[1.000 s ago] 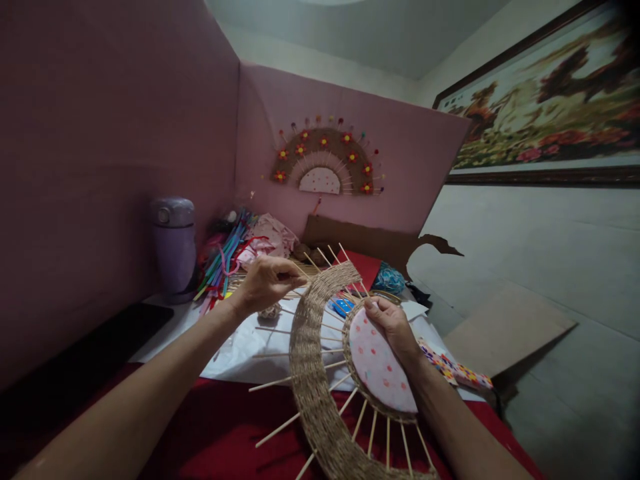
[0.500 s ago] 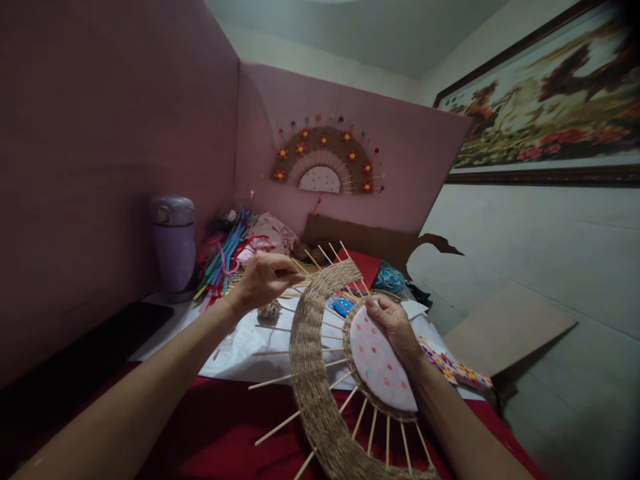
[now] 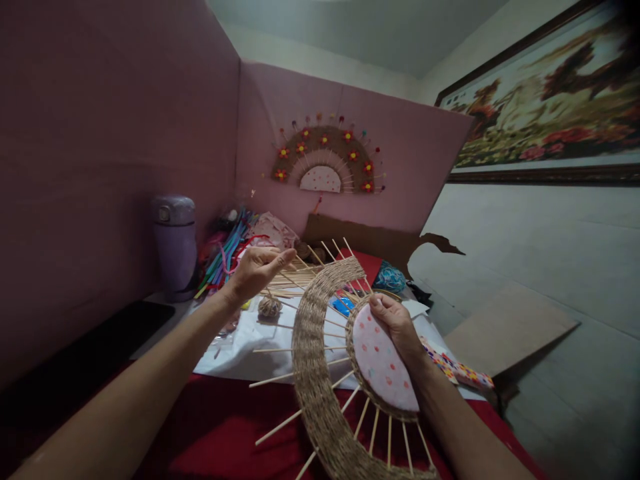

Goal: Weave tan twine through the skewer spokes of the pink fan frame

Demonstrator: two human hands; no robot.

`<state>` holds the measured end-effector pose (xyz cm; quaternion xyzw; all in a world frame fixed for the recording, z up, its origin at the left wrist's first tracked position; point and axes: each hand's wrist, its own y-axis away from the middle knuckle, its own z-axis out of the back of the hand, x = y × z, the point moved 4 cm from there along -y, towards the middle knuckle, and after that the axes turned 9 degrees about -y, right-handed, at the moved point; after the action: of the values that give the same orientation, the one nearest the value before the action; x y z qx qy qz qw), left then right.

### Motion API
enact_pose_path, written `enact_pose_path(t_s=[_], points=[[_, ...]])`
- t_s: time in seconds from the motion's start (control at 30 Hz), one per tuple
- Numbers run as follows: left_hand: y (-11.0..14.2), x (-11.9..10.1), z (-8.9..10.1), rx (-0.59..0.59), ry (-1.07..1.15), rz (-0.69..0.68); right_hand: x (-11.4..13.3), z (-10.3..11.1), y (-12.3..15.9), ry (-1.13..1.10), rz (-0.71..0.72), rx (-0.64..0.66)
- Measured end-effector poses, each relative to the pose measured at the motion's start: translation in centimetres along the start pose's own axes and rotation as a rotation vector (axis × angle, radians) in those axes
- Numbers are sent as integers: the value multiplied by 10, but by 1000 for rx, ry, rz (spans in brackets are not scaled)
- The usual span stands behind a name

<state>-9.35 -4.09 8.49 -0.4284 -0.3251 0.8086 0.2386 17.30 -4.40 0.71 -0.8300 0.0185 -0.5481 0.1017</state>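
Observation:
A woven half-ring of brown twine (image 3: 310, 347) on thin wooden sticks fans out around a white half-disc with red dots (image 3: 383, 360). My right hand (image 3: 395, 323) grips the half-disc at its upper edge, thumb on the front face, holding the piece tilted upright. My left hand (image 3: 263, 272) is closed in a pinch near the upper-left stick tips. It seems to hold the twine, whose strand is hardly visible. Below that hand, a small ball of twine (image 3: 270, 307) lies on the white sheet (image 3: 240, 350).
A purple bottle (image 3: 175, 247) stands left, beside coloured pipe cleaners (image 3: 233, 247). Loose sticks (image 3: 295, 277), a red sheet (image 3: 367, 267) and blue yarn (image 3: 391, 277) lie behind the piece. A finished flowered half-ring (image 3: 323, 143) hangs on the pink board (image 3: 400, 153).
My left hand has moved slightly left and away from the woven edge, uncovering more of the twine ball and sticks. The woven piece has shifted a little right in my right hand.

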Motion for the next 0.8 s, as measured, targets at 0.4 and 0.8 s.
enact_pose_path(t_s=[0.4,0.8], points=[[8,33,-25,369,415,360,1,4,-5,28,53,-22],[10,30,-30,512,491,264,3,2,-2,28,67,-49]])
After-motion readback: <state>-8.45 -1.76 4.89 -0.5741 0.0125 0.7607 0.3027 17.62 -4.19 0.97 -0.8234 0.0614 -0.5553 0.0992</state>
